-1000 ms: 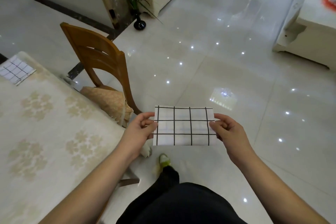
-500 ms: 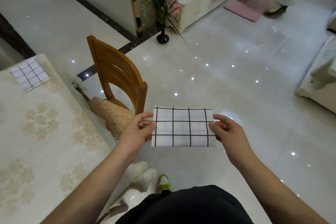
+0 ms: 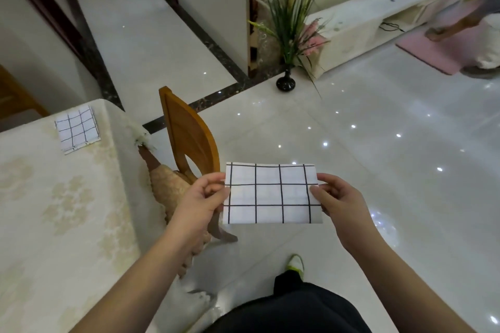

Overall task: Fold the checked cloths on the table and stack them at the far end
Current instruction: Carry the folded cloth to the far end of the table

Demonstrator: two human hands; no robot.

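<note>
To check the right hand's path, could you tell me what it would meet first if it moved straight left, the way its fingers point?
The right hand already pinches the checked cloth; straight on, it would probably meet the left hand at the opposite edge.

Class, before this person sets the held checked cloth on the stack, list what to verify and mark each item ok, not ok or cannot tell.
1. Left hand pinches the held cloth: ok.
2. Right hand pinches its other end: ok.
3. Cloth folded into a flat rectangle: ok.
4. Cloth over the table: not ok, it hangs above the floor.
5. Folded cloth waiting at the far end: ok.
6. Chair clear of the path: cannot tell.
</note>
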